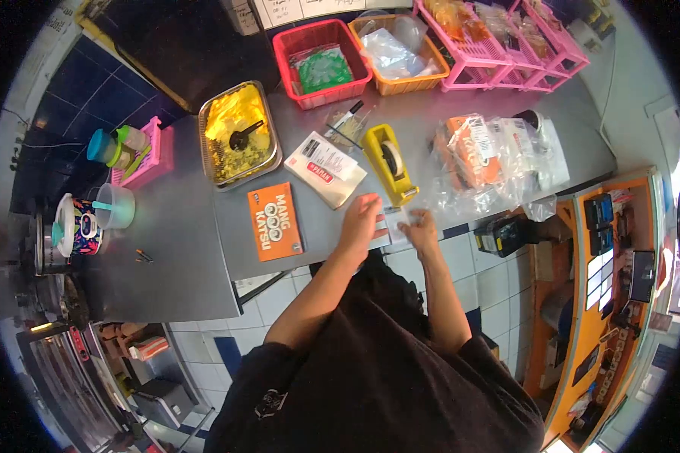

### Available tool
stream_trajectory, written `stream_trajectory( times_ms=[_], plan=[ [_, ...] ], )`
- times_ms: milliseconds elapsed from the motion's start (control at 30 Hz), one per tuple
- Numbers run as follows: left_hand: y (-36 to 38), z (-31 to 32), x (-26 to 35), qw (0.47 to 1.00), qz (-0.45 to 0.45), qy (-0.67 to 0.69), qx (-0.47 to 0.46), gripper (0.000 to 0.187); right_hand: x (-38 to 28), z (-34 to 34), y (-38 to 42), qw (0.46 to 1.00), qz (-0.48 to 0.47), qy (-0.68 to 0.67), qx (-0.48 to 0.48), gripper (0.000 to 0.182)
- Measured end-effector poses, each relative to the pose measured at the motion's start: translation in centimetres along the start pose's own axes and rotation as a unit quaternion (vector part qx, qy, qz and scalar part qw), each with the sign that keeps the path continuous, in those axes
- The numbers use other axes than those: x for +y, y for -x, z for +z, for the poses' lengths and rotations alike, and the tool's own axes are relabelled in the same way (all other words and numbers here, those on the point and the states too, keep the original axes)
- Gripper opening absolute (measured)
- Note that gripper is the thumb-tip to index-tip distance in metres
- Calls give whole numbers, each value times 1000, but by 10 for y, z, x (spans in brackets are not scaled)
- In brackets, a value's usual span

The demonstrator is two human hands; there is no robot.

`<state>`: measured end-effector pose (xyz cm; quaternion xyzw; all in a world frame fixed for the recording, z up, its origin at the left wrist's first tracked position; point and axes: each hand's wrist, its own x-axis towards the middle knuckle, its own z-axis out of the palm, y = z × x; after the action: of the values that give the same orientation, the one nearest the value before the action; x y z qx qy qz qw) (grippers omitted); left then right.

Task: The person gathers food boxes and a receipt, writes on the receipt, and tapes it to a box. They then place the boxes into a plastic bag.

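My left hand (361, 225) is closed at the near edge of the table, its fingers on a small clear-and-white plastic packet (393, 232). My right hand (421, 232) pinches the other side of that packet; its exact kind is too small to make out. Just beyond both hands stands a yellow tape dispenser (390, 164) with a roll of tape. Left of my left hand lie an orange box (275, 220) marked "Mang Katsu" and a cream paper packet (325, 169) with a printed label.
A metal tray (278, 155) with yellow lining holds a black scoop. Behind are a red basket (321, 94), an orange basket (412, 83) and pink racks (476, 74). On the right lies a plastic-wrapped orange box (472, 151); a marker (346, 117) rests near the dispenser.
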<state>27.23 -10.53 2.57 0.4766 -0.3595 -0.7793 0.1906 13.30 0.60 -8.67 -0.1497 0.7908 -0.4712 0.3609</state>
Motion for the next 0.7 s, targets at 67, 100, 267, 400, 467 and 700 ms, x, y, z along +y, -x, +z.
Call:
stream_trajectory(
  times_ms=[67,100,267,400,467,700],
  plan=[
    [-25,34,-11,999,-27,34,2,40,8,-24,22,997,-34,55,-46,47],
    [-35,45,-15,996,-58,63,6,44,16,-34,32,997,-18,34,-62,46],
    [-65,70,-31,995,-71,66,-4,43,30,-80,83,995,51,-24,-88,46],
    [-48,77,-42,996,6,90,17,30,43,-107,86,986,74,-69,-129,36],
    [-38,77,-56,996,67,55,25,25,34,-114,81,988,61,-81,-114,34],
    [-33,33,-55,814,309,-481,103,18,-18,-109,67,983,-38,-101,-148,33]
  ],
)
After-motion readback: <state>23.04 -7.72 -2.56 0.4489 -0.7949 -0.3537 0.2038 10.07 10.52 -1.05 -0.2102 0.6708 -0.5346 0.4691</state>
